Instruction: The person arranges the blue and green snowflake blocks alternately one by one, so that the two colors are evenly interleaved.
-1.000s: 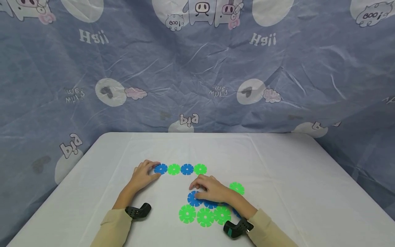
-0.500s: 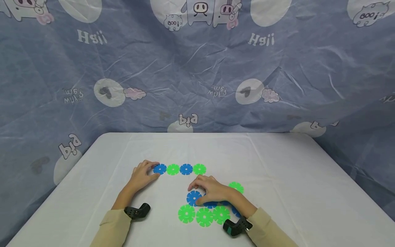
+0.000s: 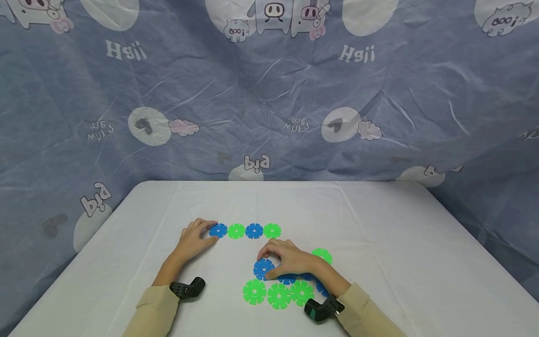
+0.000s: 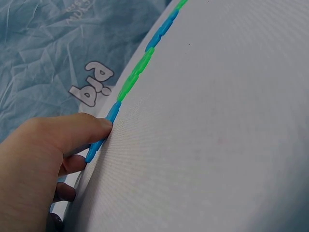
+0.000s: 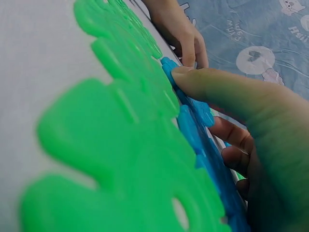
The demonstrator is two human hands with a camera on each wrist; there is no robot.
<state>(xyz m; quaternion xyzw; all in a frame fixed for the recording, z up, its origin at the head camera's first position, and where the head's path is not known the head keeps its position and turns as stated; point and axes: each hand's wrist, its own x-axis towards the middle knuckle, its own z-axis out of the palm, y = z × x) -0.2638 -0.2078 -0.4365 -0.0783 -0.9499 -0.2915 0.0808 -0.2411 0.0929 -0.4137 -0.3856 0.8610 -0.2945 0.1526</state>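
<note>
A row of notched plastic discs lies flat on the white table: a blue disc (image 3: pixel 218 230), a green disc (image 3: pixel 236 231), another blue disc (image 3: pixel 254 227) and a green disc (image 3: pixel 272 230). My left hand (image 3: pixel 193 239) pinches the row's leftmost blue disc (image 4: pixel 114 111) between thumb and fingers at its opposite edges. Closer to me, my right hand (image 3: pixel 291 258) holds a second notched blue disc (image 3: pixel 262 269), thumb at its near edge and fingertips at its far edge. The right wrist view shows this right thumb (image 5: pixel 207 87) on blue plastic, beyond large blurred green discs (image 5: pixel 120 140).
Several green discs (image 3: pixel 279 296) lie in front of the right hand. More blue discs (image 3: pixel 288 281) are partly hidden under that hand and forearm. One green disc (image 3: pixel 322 254) shows beyond the forearm. A blue printed curtain (image 3: pixel 269 93) hangs behind the table (image 3: pixel 379 215).
My right thumb has slid from the middle of the blue disc to its near edge, and that disc has shifted slightly left and away from me. My left hand stays on the row.
</note>
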